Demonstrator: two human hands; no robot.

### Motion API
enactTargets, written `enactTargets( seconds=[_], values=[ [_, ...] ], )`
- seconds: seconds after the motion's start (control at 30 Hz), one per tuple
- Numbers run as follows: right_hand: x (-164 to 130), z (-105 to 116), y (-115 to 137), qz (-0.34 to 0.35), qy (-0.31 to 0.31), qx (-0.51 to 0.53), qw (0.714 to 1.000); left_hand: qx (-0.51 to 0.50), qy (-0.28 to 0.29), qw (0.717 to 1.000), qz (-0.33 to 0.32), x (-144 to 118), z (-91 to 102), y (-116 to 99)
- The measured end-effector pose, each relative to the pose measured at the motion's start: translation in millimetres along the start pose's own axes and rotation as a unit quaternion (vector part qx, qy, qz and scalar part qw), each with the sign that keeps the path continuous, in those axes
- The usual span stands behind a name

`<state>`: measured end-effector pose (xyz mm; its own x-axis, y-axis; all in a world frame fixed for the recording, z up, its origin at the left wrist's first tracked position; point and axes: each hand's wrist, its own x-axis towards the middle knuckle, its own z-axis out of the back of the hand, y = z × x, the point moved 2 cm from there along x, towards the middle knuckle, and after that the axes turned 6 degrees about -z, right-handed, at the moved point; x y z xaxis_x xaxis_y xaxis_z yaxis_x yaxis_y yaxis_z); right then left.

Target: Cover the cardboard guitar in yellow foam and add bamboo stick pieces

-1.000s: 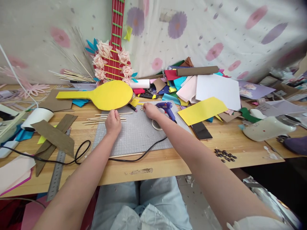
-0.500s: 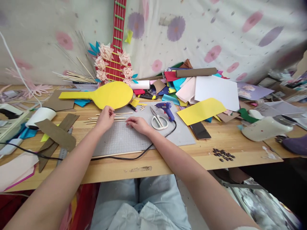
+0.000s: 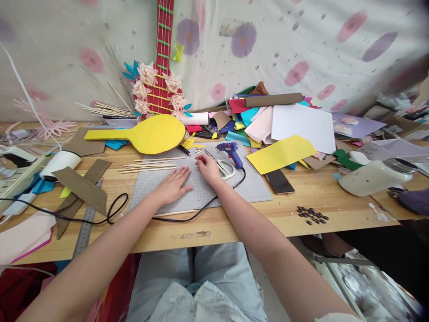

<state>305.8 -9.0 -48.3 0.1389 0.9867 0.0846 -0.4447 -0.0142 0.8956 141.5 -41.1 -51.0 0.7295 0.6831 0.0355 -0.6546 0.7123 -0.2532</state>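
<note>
My left hand lies palm down on the grey cutting mat, its fingers spread and nothing under them that I can see. Just beyond its fingertips and to the left lie several thin wooden sticks. My right hand is over the mat with its fingers curled together; whatever they hold, if anything, is hidden. It partly covers the scissors, whose white handles show beside it. A few short cut stick pieces lie just past its fingertips. Behind the scissors rests a blue glue gun.
A yellow guitar-shaped piece lies behind the sticks, before a red flower-trimmed guitar. A black cord crosses the mat's front. To the right are yellow sheet, phone, dark beads and white bottle.
My left hand has left the sticks and come down flat on the mat, nearer me. My right hand has moved right, over the scissors. The cord now loops at the left.
</note>
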Motion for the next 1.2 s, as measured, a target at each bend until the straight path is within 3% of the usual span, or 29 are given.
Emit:
enactTargets(
  seconds=[0.13, 0.23, 0.33, 0.4, 0.47, 0.57, 0.77, 0.9, 1.07, 1.2],
  values=[
    [-1, 1, 1, 0.005, 0.010, -0.029, 1.000, 0.028, -0.010, 0.999, 0.038, -43, 14.8, 36],
    [-2, 1, 5, 0.007, 0.018, -0.041, 0.999, 0.042, -0.004, 0.999, 0.019, -71, 29.6, 61],
    [-2, 1, 7, 0.010, 0.018, -0.055, 0.998, 0.110, -0.085, 0.986, 0.095, -83, 52.9, 81],
    [-3, 0, 7, 0.010, 0.016, -0.059, 0.998, 0.155, -0.124, 0.965, 0.170, -81, 68.8, 88],
    [-3, 0, 6, 0.007, 0.011, -0.056, 0.998, 0.181, -0.120, 0.954, 0.205, -74, 79.9, 89],
    [-3, -1, 5, 0.005, 0.003, -0.040, 0.999, 0.213, -0.084, 0.957, 0.179, -60, 83.9, 86],
    [-3, -1, 7, 0.021, 0.006, -0.056, 0.998, 0.233, 0.005, 0.963, 0.137, -47, 68.6, 89],
    [-4, -2, 7, 0.034, 0.011, -0.074, 0.997, 0.188, -0.005, 0.976, 0.106, -41, 69.2, 85],
    [-5, -3, 6, 0.038, 0.013, -0.082, 0.996, 0.173, -0.064, 0.973, 0.139, -22, 73.1, 76],
    [-5, -3, 6, 0.033, 0.012, -0.087, 0.996, 0.217, -0.042, 0.964, 0.148, -2, 65.2, 74]
  ],
)
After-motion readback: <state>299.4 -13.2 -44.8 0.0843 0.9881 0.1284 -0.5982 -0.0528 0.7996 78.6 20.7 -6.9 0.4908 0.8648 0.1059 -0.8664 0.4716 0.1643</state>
